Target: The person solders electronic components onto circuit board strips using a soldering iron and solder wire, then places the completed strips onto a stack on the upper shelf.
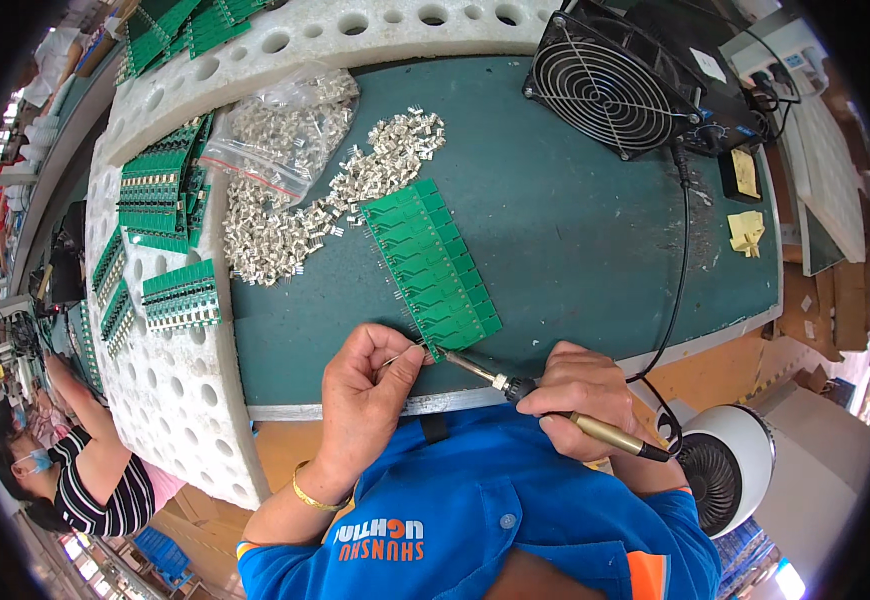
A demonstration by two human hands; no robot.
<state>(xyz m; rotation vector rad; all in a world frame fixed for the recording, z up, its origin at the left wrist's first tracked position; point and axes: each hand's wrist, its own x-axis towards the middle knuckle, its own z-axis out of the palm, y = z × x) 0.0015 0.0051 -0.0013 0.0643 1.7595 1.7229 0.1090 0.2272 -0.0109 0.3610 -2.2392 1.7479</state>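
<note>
A green circuit board panel [430,265] lies on the dark green bench, with rows of small pins sticking out along its left edge. My right hand [583,390] is closed around a soldering iron [603,434]; its metal tip reaches the panel's near corner. Beside that same corner, my left hand [367,388] pinches a thin solder wire [391,361] between thumb and fingers. The wire's end at the joint is too small to make out. Loose white connectors [395,150] with metal pins are heaped past the panel, next to a clear zip bag [295,130] of the same parts.
White foam blocks with holes [185,400] line the left side and far edge, bearing several finished-looking boards [180,295]. A black fan [610,95] stands far right. The iron's cable [683,270] crosses the right side, near a yellow sponge [746,233]. Another person sits at left.
</note>
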